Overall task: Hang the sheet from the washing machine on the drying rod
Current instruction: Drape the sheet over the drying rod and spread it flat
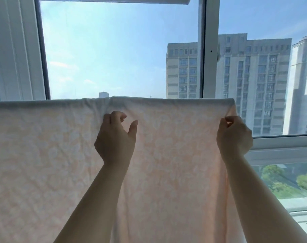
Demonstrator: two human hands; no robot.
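The pale peach, leaf-patterned cotton sheet (166, 155) hangs over the hidden drying rod. The right hand (234, 135) pinches its edge; the left hand (115, 137) seemingly pinches fabric. Uneven tugging could slide it off.

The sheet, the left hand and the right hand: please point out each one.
sheet (43, 146), head view, on the hanging front panel.
left hand (116, 137), head view, on its back.
right hand (234, 135), head view, on its back.

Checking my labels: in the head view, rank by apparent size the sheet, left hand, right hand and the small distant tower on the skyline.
1. sheet
2. left hand and right hand, look alike
3. distant tower
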